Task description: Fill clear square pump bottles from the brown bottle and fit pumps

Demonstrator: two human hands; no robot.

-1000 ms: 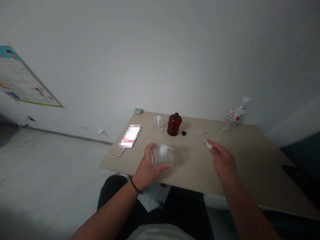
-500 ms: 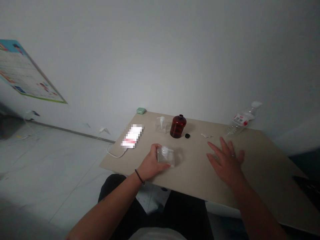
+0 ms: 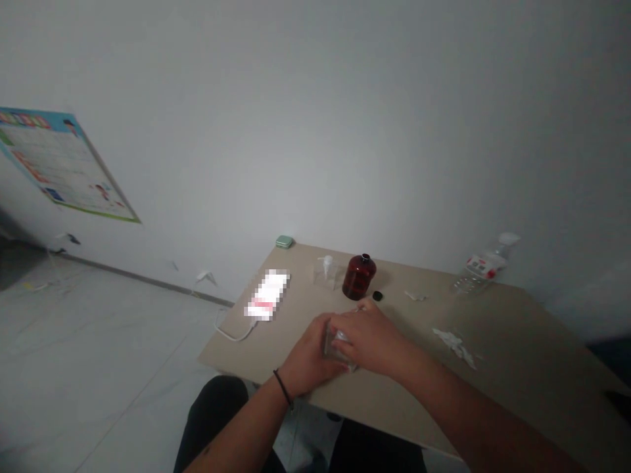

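Note:
My left hand is wrapped round the side of a clear, square pump bottle near the table's front edge. Over the top of that bottle, my right hand has its fingers curled, closed around the white pump head, which is mostly hidden. Behind the hands stands a dark red-brown bottle with an uncapped neck. A small black cap lies at its right. To its left is a second clear bottle with a white pump.
A lit phone with a white cable lies on the left of the table. At the back left corner sits a small green box. Crumpled white tissue and a small white scrap lie right, before a clear plastic bottle.
My right hand has moved left from above the table's right side and closed over the bottle's top. Tissue formerly behind that hand now shows. The view has tilted slightly upward.

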